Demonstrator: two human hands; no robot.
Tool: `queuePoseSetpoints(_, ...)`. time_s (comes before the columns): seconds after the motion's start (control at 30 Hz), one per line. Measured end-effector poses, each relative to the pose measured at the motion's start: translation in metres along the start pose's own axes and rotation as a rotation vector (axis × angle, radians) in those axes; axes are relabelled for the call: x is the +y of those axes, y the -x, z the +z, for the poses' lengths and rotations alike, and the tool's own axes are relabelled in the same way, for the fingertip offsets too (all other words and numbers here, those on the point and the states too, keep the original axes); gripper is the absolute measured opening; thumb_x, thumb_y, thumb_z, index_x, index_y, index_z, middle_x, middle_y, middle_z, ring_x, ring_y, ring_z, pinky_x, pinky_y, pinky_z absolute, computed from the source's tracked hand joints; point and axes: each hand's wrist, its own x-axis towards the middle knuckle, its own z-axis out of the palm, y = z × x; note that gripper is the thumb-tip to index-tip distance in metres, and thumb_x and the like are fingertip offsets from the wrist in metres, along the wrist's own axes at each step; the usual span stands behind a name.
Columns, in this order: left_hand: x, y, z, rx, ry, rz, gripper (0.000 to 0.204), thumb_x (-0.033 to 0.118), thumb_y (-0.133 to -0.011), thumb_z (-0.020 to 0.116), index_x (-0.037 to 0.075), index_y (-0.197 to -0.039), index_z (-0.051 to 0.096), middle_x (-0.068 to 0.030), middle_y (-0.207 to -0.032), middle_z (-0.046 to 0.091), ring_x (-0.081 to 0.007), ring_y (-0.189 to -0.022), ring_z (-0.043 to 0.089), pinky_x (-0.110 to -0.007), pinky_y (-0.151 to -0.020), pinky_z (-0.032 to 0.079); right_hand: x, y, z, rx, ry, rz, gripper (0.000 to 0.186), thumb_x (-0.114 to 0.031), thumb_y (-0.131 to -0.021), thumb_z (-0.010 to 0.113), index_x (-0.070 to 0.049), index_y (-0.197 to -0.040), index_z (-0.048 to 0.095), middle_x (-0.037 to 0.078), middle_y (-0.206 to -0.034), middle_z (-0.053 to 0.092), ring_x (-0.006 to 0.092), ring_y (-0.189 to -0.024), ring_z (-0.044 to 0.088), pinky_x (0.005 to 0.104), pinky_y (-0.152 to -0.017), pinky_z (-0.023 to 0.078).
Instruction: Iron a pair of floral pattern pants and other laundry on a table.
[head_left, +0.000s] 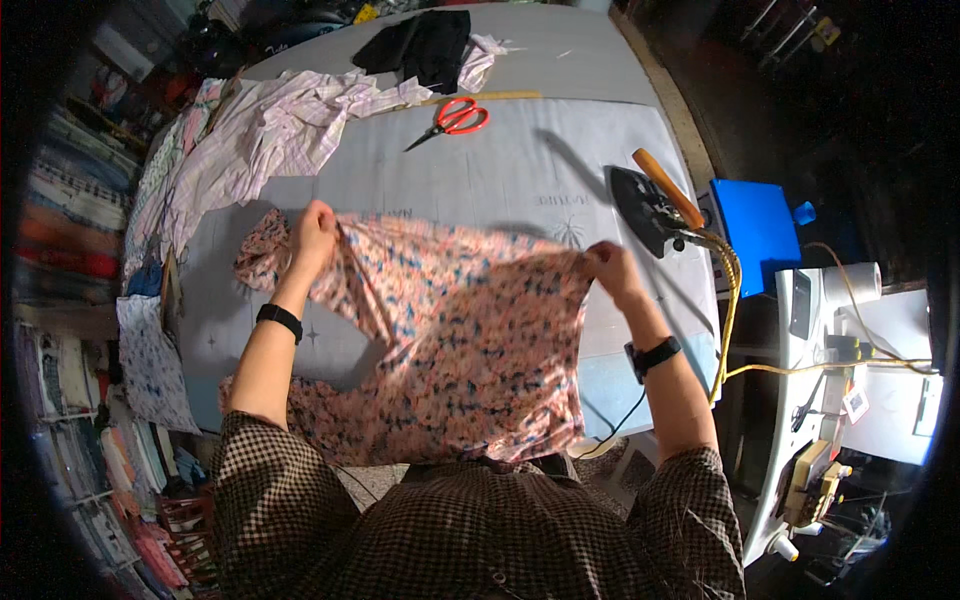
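A pink floral garment (480,340) with blue specks is stretched between my two hands above the ironing table (400,160). My left hand (314,240) is closed on its upper left part, where the cloth bunches and a crumpled piece sticks out beyond the fist. With fingers pinched, my right hand (612,272) grips the upper right corner. The lower edge of the garment hangs down near my body, and one part trails off to the left under my left forearm. An iron (648,208) with a wooden handle stands to the right of my right hand.
Red-handled scissors (460,118) lie toward the far side. A striped shirt (290,125) and a black cloth (425,48) are spread beyond. A blue box (752,238) and a white sewing machine (790,400) stand at the right, with a yellow hose (735,300) by the table edge. Folded fabrics (75,210) fill shelves at left.
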Motion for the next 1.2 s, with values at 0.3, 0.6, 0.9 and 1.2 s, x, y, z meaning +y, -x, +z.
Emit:
queuePoseSetpoints(0.3, 0.074, 0.005, 0.042, 0.167, -0.102, 0.375, 0.050, 0.003, -0.083, 0.061, 0.008, -0.130, 0.044, -0.0215, -0.142, 0.034, -0.0370, -0.136, 0.029, -0.042, -0.109, 0.031, -0.022, -0.021, 0.001, 0.544, -0.163, -0.255, 0.038, -0.009, -0.075, 0.075, 0.005, -0.106, 0.058, 0.013, -0.100, 0.065, 0.0186, -0.092, 0.060, 0.0287, -0.082, 0.048)
queuePoseSetpoints(0.6, 0.092, 0.262, 0.077, -0.607, -0.358, 0.844, 0.051, 0.030, -0.081, 0.071, 0.002, -0.120, 0.053, -0.0139, -0.126, 0.047, -0.0304, -0.118, 0.045, -0.046, -0.098, 0.036, 0.005, 0.147, 0.038, 0.174, 0.165, 0.112, 0.032, -0.018, -0.079, 0.068, 0.005, -0.100, 0.062, 0.018, -0.082, 0.067, 0.0232, -0.077, 0.066, 0.0338, -0.069, 0.052)
queuePoseSetpoints(0.9, 0.089, 0.279, 0.069, -0.579, -0.101, 0.696, 0.014, 0.013, -0.085, 0.065, 0.004, -0.083, 0.055, -0.0087, -0.086, 0.048, -0.0237, -0.073, 0.051, -0.037, -0.063, 0.043, -0.025, 0.171, 0.022, 0.180, 0.038, -0.197, 0.016, -0.002, -0.072, 0.059, 0.001, -0.087, 0.054, 0.012, -0.075, 0.055, 0.0195, -0.073, 0.052, 0.0306, -0.070, 0.043)
queuePoseSetpoints(1.2, 0.081, 0.315, 0.092, -1.099, -0.139, 0.833, 0.029, 0.032, -0.094, 0.053, 0.004, -0.087, 0.050, -0.0086, -0.076, 0.050, -0.0201, -0.055, 0.046, -0.033, -0.052, 0.046, 0.024, 0.192, 0.002, -0.052, 0.549, 0.178, 0.028, -0.022, -0.086, 0.049, -0.005, -0.098, 0.067, 0.026, -0.090, 0.064, 0.0425, -0.087, 0.061, 0.0459, -0.074, 0.049)
